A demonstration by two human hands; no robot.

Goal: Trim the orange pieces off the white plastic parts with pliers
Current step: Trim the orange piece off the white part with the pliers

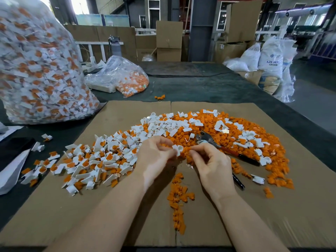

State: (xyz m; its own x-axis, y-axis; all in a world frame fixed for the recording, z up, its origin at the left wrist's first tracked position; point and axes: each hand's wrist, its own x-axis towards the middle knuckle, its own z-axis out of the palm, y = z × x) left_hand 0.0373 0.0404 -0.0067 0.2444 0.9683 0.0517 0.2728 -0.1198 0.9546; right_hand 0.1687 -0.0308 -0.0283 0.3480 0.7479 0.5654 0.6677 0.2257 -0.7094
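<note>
1. Left hand point(154, 155), fingers curled, pinches a white plastic part point(177, 149)
2. Right hand point(209, 159) pinches its orange end, thumbs nearly meeting
3. Pliers point(214, 142) lie just beyond the right hand

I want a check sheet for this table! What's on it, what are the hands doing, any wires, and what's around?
Surface: brown cardboard over a dark table.
Job's things: white part held between both hands; pliers lying on the orange pile; untrimmed parts heaped at left.
Clutter: big bag and small bag of parts; black pen.
Hands: left hand and right hand both pinch the white part.
Cables: nothing seen clearly.
Surroundings: boxes, white sacks, a bottle.
</note>
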